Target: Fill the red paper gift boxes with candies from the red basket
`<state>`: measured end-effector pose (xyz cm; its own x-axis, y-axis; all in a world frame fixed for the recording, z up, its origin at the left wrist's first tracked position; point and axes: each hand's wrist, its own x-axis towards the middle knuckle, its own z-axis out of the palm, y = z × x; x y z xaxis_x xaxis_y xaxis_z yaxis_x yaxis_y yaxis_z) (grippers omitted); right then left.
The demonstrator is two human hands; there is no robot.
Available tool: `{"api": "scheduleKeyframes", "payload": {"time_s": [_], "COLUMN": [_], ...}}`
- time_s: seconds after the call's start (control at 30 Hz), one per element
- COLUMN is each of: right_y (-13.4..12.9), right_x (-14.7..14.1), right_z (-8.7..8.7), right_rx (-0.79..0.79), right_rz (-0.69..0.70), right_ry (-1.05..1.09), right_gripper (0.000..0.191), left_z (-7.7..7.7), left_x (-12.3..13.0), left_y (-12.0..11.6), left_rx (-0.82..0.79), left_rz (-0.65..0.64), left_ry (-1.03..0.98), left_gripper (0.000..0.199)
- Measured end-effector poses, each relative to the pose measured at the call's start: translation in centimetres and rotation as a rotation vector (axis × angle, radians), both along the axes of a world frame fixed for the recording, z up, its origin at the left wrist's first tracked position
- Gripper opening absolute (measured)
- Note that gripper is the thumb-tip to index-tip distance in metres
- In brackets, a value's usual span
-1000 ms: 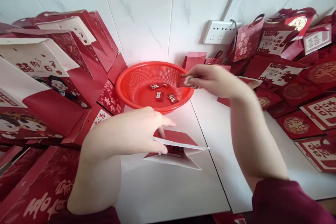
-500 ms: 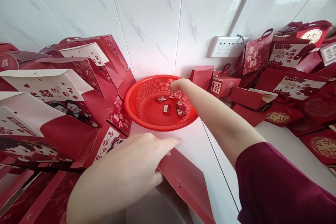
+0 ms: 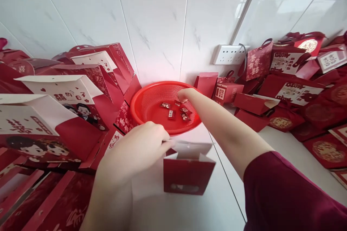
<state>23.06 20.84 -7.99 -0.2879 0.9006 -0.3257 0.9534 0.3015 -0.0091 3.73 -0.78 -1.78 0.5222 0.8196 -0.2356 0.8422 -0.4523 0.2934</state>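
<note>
My left hand (image 3: 145, 148) pinches the upper left edge of a red paper gift box (image 3: 189, 177). The box stands upright in front of me with its top flaps open and a pale inside showing. Beyond it sits a red plastic colander (image 3: 139, 110). My right hand (image 3: 183, 95) reaches over the colander's right rim, fingers curled down inside, so what they hold, if anything, is hidden. Several small wrapped candies lie on the colander's bottom, among them a red one with a white label (image 3: 171, 114). Another candy (image 3: 177, 103) is just below my right fingers.
Red and white printed gift boxes (image 3: 89, 115) crowd the left side. More red boxes (image 3: 292, 90) are piled at the right, near a white power strip (image 3: 230, 55) on the wall. A white tiled wall (image 3: 157, 25) rises behind the colander.
The gift box has swung from lying tilted to standing upright, its open top now showing. My left hand has moved up with it. My right hand stays in the colander.
</note>
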Motion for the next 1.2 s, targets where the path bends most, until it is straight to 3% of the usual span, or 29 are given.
{"api": "scheduleKeyframes", "payload": {"time_s": [0.13, 0.23, 0.27, 0.3, 0.37, 0.47, 0.67, 0.83, 1.0, 1.2], "right_y": [-4.4, -10.6, -13.1, -15.6, -20.0, -24.0, -24.3, -23.7, -23.7, -23.6], "right_x": [1.5, 3.8, 4.7, 5.5, 6.8, 7.4, 5.6, 5.0, 4.8, 4.5], "right_z": [2.8, 4.3, 4.6, 4.6, 4.6, 4.4, 3.9, 2.9, 2.7, 2.3], "right_rx": [0.121, 0.301, 0.370, 0.446, 0.471, 0.432, 0.429, 0.509, 0.507, 0.503], "right_rz": [0.002, 0.034, 0.041, 0.056, 0.074, 0.063, 0.165, 0.074, 0.050, 0.150], "right_ry": [0.104, 0.274, 0.362, 0.586, 0.934, 1.072, 0.872, 0.705, 0.694, 0.729], "right_gripper": [0.013, 0.017, 0.017, 0.013, 0.013, 0.010, 0.007, 0.010, 0.012, 0.016], "left_z": [-0.2, -0.3, -0.3, -0.3, -0.3, -0.1, 0.2, 0.3, 0.6, -0.3], "left_x": [0.7, 1.2, 1.3, 1.4, 1.5, 1.2, 0.0, -0.1, 1.0, 1.8], "left_y": [0.5, 0.9, 1.0, 1.2, 1.5, 1.9, 2.1, 1.6, 1.0, 1.3], "left_rx": [0.049, 0.034, 0.027, 0.022, 0.016, 0.003, 0.002, 0.040, 0.073, 0.056], "left_rz": [-0.020, -0.093, -0.111, -0.113, -0.076, -0.027, 0.007, 0.006, -0.014, -0.058], "left_ry": [-0.054, -0.095, -0.103, -0.106, -0.101, -0.107, -0.111, -0.090, -0.081, -0.006], "left_gripper": [0.041, 0.039, 0.040, 0.040, 0.041, 0.042, 0.042, 0.037, 0.031, 0.033]}}
